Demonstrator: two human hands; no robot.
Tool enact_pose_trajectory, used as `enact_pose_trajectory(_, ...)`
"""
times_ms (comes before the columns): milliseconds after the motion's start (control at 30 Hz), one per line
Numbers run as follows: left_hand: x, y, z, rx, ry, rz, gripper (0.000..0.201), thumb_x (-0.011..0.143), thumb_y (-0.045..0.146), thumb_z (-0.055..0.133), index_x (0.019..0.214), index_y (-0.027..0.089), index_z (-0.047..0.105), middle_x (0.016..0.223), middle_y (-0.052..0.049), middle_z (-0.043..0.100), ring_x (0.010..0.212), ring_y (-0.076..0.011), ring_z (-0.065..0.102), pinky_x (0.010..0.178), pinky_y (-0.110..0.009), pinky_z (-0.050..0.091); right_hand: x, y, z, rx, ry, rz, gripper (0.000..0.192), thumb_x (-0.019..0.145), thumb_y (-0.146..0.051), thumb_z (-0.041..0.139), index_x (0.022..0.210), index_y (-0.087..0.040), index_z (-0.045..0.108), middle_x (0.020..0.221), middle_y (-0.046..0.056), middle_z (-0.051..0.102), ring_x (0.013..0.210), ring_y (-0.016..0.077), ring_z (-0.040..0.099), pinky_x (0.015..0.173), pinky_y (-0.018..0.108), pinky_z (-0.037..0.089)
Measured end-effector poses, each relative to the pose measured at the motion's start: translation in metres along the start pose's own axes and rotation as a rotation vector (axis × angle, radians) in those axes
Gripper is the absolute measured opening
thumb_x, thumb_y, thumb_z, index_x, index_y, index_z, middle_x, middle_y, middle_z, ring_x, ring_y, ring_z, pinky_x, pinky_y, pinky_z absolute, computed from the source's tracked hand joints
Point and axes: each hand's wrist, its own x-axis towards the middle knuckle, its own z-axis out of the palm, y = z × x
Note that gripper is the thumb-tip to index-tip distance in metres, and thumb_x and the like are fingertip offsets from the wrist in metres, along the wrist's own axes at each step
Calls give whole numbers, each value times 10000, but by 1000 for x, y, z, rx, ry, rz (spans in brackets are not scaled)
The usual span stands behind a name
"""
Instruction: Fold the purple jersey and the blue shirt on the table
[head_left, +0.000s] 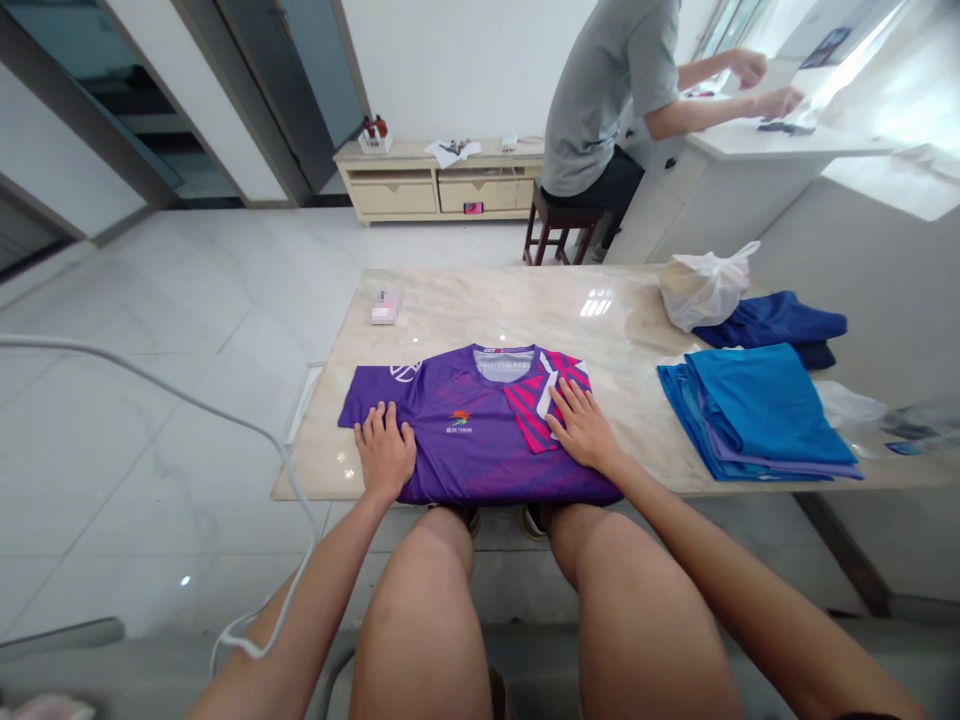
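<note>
2 hands lie flat with fingers spread, gripping nothing: the left hand [385,447] on the purple jersey [469,425] by its left sleeve, the right hand [579,425] on the folded-in pink sleeve [536,400]. The jersey lies at the near edge of the marble table [465,305]. Pressing evenly outward would probably keep folds crisp.

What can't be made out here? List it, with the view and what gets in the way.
- Head view: the purple jersey's near hem hangs past the table edge, out of sight.
- Head view: the small box is blurred; its label is unreadable.
- Head view: the white bag's contents are hidden by the plastic.
- Head view: the jersey's chest logo is too small to read.
- Head view: cloth beneath the left hand and right hand is covered.
</note>
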Motion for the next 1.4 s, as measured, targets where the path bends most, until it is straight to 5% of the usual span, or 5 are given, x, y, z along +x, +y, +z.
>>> enact_pose_trajectory(300,2,6,-7,61,-79,-18,698,1056,342,422,1679,39,507,1754,-304,429,1651,-455,397,1327,-693,310,6,8,-2,-8,-9,48,717,1152,-524,353,1771,-166,404,1866,149,246,1736,346,224,1395,563,198)
enact_pose_trajectory(500,11,8,-28,196,-184,-11,670,1086,461,388,1556,54,638,1591,-329,602,1462,-487,570,1172,-684,474,11,12,-19,109,-105,186,770,1137,-610,339,1778,-187,385,1872,140,241,1739,358,206,1391,580,198)
enact_pose_trajectory(700,48,-29,-45,128,-167,-108,685,1084,410,408,1685,98,511,1717,-284,489,1556,-438,507,1246,-599,451,-19,62,-20,125,257,352,705,1135,-444,272,1675,-42,482,1777,283,393,1681,387,343,1341,577,310)
enact_pose_trajectory(967,58,-62,-22,56,-192,-249,705,1080,524,367,1647,173,596,1749,-291,446,1660,-462,379,1305,-705,319,-43,80,1,48,311,366,680,1094,-384,338,1703,-110,465,1739,246,478,1658,375,391,1355,613,264)
enact_pose_trajectory(1400,46,-15,-47,-87,-24,90,526,1113,366,385,1478,67,616,1610,-247,533,1509,-320,567,1323,-471,421,-42,72,-11,37,322,348,627,1100,-344,302,1554,-40,608,1687,293,523,1607,391,456,1319,626,317)
